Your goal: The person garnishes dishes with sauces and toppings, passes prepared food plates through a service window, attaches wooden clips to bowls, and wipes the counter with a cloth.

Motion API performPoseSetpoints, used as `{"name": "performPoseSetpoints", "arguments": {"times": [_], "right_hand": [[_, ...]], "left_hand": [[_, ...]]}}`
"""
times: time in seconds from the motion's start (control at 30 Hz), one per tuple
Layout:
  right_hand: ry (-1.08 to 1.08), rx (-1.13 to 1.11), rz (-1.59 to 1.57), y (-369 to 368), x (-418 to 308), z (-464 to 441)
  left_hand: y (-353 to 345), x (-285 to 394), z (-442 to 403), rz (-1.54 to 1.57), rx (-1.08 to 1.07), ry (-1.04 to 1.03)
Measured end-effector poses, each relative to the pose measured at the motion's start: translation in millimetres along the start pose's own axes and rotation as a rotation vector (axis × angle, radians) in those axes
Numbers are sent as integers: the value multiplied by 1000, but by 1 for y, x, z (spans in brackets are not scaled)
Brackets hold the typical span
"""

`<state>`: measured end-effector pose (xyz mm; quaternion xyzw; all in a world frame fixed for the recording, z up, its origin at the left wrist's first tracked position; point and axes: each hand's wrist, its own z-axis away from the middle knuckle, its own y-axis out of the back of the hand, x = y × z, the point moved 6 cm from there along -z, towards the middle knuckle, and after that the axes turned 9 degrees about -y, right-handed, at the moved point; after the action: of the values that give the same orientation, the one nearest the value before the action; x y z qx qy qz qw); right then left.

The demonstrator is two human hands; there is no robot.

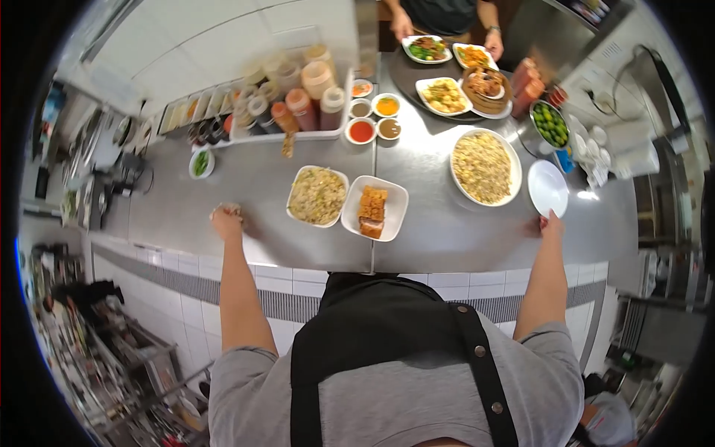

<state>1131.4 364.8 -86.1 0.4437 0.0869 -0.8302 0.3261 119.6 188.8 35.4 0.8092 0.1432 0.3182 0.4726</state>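
Note:
My left hand point(227, 217) is closed over the steel counter point(257, 238); whatever it may hold is too small to make out. My right hand point(550, 222) grips the near rim of an empty white plate point(547, 188) at the right. To the left of that plate is a large white bowl point(485, 167) of fried rice. Between my hands, a square white bowl point(317, 195) of fried rice stands beside another white bowl point(375, 208) holding sliced, crispy breaded meat.
Sauce bottles point(301, 108) fill a white bin at the back. Small sauce cups point(362, 131) stand beside it. Another person's hands point(402, 24) touch plates on a round dark tray point(408, 74). Limes point(550, 124) fill a metal container. Chopped greens point(201, 163) are in a small bowl.

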Motion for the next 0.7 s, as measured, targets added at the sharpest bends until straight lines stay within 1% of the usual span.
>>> {"name": "performPoseSetpoints", "arguments": {"times": [0.03, 0.07, 0.1, 0.13, 0.2, 0.23, 0.27, 0.33, 0.37, 0.47, 0.5, 0.53, 0.57, 0.6, 0.63, 0.67, 0.7], "right_hand": [[11, -9, 21, 8, -3, -9], [140, -104, -68, 17, -3, -26], [262, -203, -164, 29, 1, -45], [297, -264, -37, 39, 3, -64], [393, -265, 16, 58, 8, -69], [96, -150, -320, 69, 6, -62], [21, 22, -292, 73, 2, -37], [68, 350, 6, 69, -18, 38], [162, 451, 71, 62, -33, 68], [975, 619, 160, 31, -69, 98], [1103, 560, 188, 2, -79, 127], [1230, 497, 214, -39, -92, 177], [1196, 257, 159, -79, -93, 212], [1242, 29, 46, -124, -90, 277], [1129, -103, 139, -163, -83, 335], [1186, -344, 48, -199, -69, 378], [1529, -341, 137, -230, -43, 425]], "left_hand": [[0, 2, 2, -5, 30, -12], [2, 4, 3, -12, 61, -26], [4, 9, 5, -61, 42, -61], [6, 13, 6, -112, 23, -96], [6, 21, 9, -86, -89, -104], [14, 33, 15, -1, -161, -90], [24, 40, 18, 88, -232, -78], [26, 19, 25, 182, -412, -7], [24, 12, 30, 235, -508, 20], [26, -12, 43, 922, -472, 368], [27, -25, 42, 827, -448, 320], [26, -29, 38, 667, -370, 176], [22, -29, 37, 508, -288, 35], [22, -27, 38, 349, -203, -103], [14, -14, 45, 264, -311, -289], [12, 3, 53, 165, -285, -296], [11, 23, 59, 67, -257, -305]]}}
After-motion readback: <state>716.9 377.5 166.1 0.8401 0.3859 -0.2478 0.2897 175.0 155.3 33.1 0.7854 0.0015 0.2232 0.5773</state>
